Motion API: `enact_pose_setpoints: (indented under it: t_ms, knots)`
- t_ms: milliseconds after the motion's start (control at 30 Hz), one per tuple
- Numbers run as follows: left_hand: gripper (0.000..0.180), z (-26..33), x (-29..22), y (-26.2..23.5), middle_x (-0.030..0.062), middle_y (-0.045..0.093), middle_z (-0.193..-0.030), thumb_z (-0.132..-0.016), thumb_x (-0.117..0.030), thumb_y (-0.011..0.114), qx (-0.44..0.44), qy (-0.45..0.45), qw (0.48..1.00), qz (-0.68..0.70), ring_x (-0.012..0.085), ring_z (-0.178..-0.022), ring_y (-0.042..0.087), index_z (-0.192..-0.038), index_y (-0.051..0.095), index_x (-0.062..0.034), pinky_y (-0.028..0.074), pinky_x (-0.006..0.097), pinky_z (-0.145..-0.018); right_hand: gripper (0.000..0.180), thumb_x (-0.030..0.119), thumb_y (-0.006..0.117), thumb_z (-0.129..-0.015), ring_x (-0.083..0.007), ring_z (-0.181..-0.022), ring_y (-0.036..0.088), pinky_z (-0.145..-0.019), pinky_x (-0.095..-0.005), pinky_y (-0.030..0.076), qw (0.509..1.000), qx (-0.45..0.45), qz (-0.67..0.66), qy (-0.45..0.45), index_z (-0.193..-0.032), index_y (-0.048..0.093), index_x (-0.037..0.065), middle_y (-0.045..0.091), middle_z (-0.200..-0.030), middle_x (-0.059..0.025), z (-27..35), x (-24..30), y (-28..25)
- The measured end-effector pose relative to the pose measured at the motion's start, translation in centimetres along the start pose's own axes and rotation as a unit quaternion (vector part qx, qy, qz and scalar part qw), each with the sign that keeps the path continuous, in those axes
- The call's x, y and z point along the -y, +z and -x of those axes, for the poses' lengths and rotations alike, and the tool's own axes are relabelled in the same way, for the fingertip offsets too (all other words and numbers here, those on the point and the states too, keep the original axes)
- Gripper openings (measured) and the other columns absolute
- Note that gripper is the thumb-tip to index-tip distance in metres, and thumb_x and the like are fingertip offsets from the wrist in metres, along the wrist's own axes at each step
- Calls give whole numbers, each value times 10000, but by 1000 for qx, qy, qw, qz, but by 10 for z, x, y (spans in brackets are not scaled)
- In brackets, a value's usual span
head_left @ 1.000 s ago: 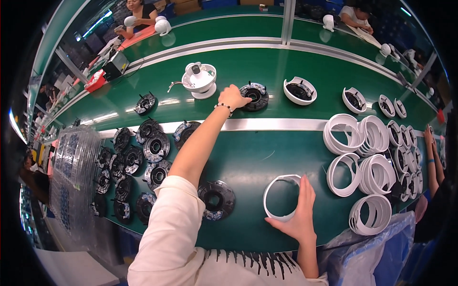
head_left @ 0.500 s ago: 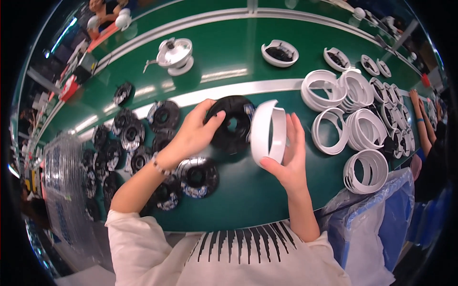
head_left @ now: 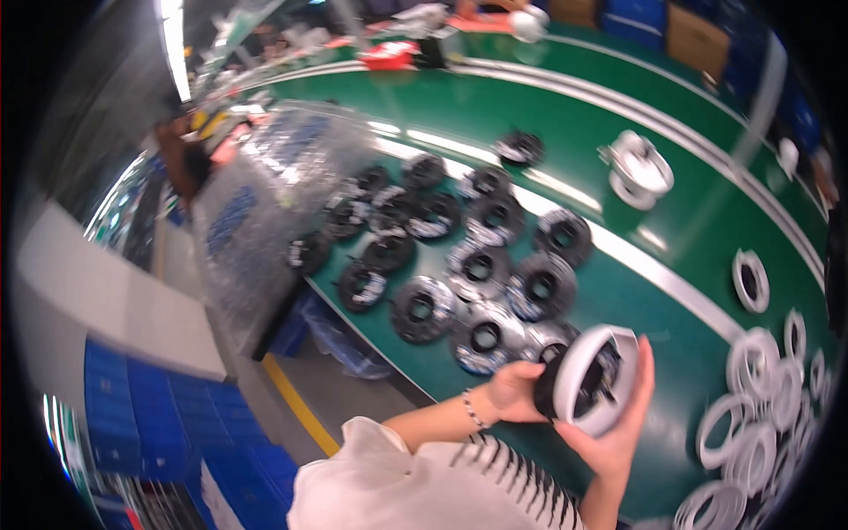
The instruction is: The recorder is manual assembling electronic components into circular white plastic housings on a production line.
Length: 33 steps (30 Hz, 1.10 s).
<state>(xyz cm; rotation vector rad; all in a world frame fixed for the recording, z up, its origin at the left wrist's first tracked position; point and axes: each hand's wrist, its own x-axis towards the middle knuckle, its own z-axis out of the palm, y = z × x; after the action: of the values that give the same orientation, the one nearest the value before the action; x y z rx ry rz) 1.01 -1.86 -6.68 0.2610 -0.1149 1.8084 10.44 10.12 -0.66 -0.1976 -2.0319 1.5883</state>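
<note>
My left hand (head_left: 515, 395) grips a round black disc part (head_left: 546, 383), its fingers partly hidden behind it. Wrapped around a white plastic ring housing (head_left: 580, 369) is my right hand (head_left: 614, 446), thumb on the near rim and fingers along the far side. Disc and housing are pressed together, with dark parts showing inside the white ring. How deep the disc sits cannot be made out. Several more black discs with silvery patches (head_left: 487, 336) lie on the green table just left of my hands.
A stack of clear plastic trays (head_left: 256, 212) stands at the table's left end. White rings (head_left: 749, 455) are piled at the right. On the far green belt sit a white assembled unit (head_left: 640, 172) and a white ring with a dark insert (head_left: 751, 280). Blue bins (head_left: 132, 406) stand lower left.
The view has swung left. The black disc and white housing, held side by side before, are now together, and the disc's parts show inside the ring.
</note>
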Motion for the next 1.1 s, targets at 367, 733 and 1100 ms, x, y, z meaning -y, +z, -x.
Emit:
enact_pose_setpoints:
  t_ms: [367, 733, 1100]
  knots:
    - [398, -22, 14, 9, 58, 565, -962, -855, -365, 331, -195, 44, 977, -71, 149, -850, 537, -1006, 526, -52, 437, 296, -774, 1106, 342, 781, -438, -376, -1146, 284, -944, -452, 232, 950, 26, 309, -44, -1280, 157, -11, 215, -1293, -222, 12, 20, 7]
    - [855, -34, -19, 21, 171, 425, -1181, -752, -684, 152, -154, 62, 975, -149, 272, -1056, 455, -1209, 346, 12, 377, 383, -903, 1080, 270, 799, -341, -362, -1098, 324, -890, -420, 286, 953, 95, 280, -73, -1220, 257, -47, 303, -1210, -191, -29, 9, -1]
    - [657, -36, 2, 24, 181, 453, -1127, -645, -336, 482, -154, 70, 953, -252, 256, -1015, 478, -1170, 356, 39, 396, 351, -878, 1074, 367, 767, -360, -357, -1030, 371, -859, -461, 284, 964, -50, 255, -54, -1207, 267, -65, 313, -1178, -193, -4, -2, 1]
